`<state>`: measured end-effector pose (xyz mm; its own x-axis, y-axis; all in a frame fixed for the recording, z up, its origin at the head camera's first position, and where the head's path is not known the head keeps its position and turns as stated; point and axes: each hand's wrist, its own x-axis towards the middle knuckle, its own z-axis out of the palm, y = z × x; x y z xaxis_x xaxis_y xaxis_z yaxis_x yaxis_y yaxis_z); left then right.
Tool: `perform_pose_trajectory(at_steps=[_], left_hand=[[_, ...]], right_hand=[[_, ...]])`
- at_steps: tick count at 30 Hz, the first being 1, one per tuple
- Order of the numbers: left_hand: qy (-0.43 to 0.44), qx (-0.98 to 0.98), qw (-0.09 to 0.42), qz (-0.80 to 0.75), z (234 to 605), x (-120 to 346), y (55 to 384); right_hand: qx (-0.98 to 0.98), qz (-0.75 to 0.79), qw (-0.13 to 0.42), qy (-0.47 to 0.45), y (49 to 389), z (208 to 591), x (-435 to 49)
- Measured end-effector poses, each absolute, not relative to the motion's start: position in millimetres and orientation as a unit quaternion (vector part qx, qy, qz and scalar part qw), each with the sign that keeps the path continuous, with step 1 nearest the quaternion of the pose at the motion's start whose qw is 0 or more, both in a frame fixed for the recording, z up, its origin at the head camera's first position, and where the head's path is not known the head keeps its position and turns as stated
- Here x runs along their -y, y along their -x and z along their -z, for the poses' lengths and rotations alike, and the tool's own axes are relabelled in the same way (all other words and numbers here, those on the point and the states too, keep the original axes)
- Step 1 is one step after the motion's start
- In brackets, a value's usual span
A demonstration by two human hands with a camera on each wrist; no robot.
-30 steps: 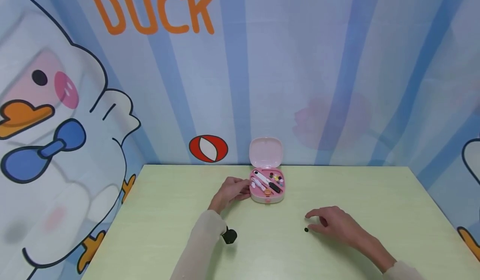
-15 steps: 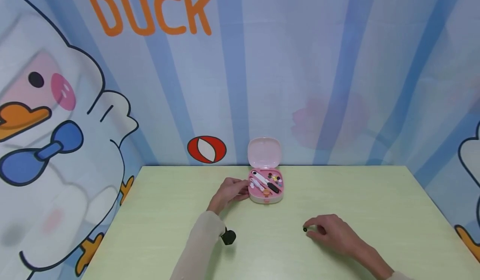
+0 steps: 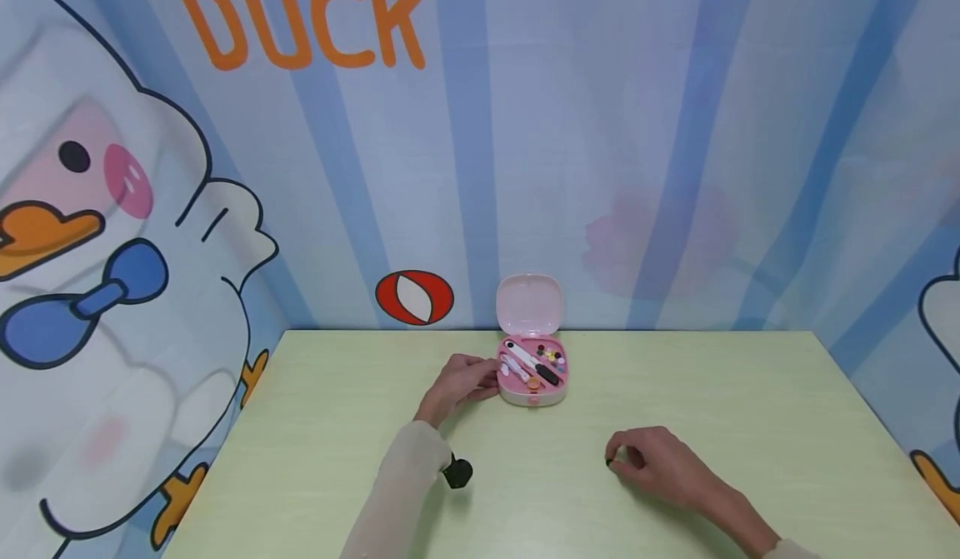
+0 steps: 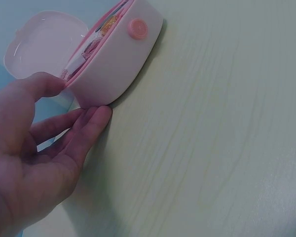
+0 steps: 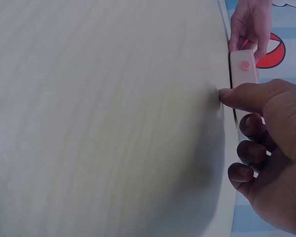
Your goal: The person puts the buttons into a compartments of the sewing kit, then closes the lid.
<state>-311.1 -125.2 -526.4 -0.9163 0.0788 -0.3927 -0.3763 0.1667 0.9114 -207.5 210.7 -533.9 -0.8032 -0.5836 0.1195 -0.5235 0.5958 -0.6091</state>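
A pink-and-white sewing kit box [image 3: 532, 396] stands with its lid raised at the back of the table. My left hand [image 3: 459, 386] holds its left side: in the left wrist view, the thumb [image 4: 49, 85] is at the upper rim and fingertips [image 4: 104, 112] touch the lower edge. At the table's right, my right hand [image 3: 663, 463] pinches a small dark button [image 3: 609, 462] between thumb and index finger, close to the tabletop. The fingertips cover most of the button. In the right wrist view the thumb [image 5: 246, 97] hides it.
Inside the box lie small coloured buttons [image 3: 553, 356], a white tool with a black end [image 3: 546, 372] and an orange round piece [image 3: 533, 383]. The translucent lid [image 3: 529, 305] leans near the printed curtain behind the pale table [image 3: 525, 492].
My right thumb and index finger have closed on the dark button, which lay by the thumb tip a second ago. My left hand stays at the box.
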Motion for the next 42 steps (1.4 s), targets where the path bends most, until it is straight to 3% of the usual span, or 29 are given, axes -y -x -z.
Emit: perform_pose_trajectory(at_steps=[13, 21, 42], left_hand=[[0.094, -0.746, 0.177, -0.635, 526, 126, 309], [0.098, -0.749, 0.173, -0.632, 529, 126, 311], [0.091, -0.738, 0.178, -0.644, 525, 126, 308]], right_hand=[[-0.872, 0.348, 0.034, 0.344, 220, 532, -210], [-0.883, 0.344, 0.053, 0.315, 233, 527, -204], [-0.888, 0.358, 0.019, 0.288, 285, 502, -192]])
